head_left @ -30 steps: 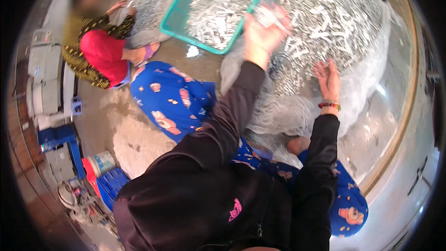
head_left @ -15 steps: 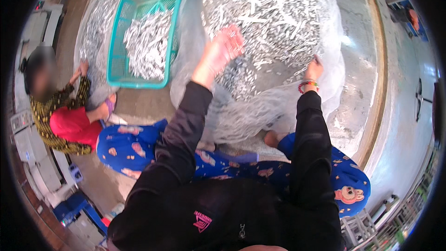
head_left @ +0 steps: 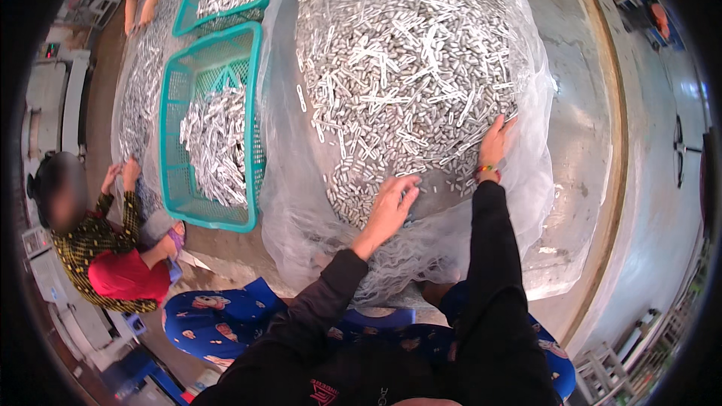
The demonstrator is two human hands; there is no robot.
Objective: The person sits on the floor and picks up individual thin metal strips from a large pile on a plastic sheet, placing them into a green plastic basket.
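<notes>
So on the far left a co-worker (head_left: 98, 244) is sitting by a green basket (head_left: 174, 180) of small silver pieces. Left hand (head_left: 389, 209) is lying flat, fingers spread, gripping nothing, on the near edge of the big pile (head_left: 406, 68) on clear plastic sheet (head_left: 526, 180). Right hand (head_left: 492, 146) is pressing open-fingered on the pile's right edge.

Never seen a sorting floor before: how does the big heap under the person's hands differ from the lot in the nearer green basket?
The heap on the clear plastic sheet is far larger and mounded; the load in the nearer green basket is a thin, shallow layer. The left hand and right hand rest on the heap's edge; neither touches the basket. Both hold small silvery, stick-like pieces.
</notes>
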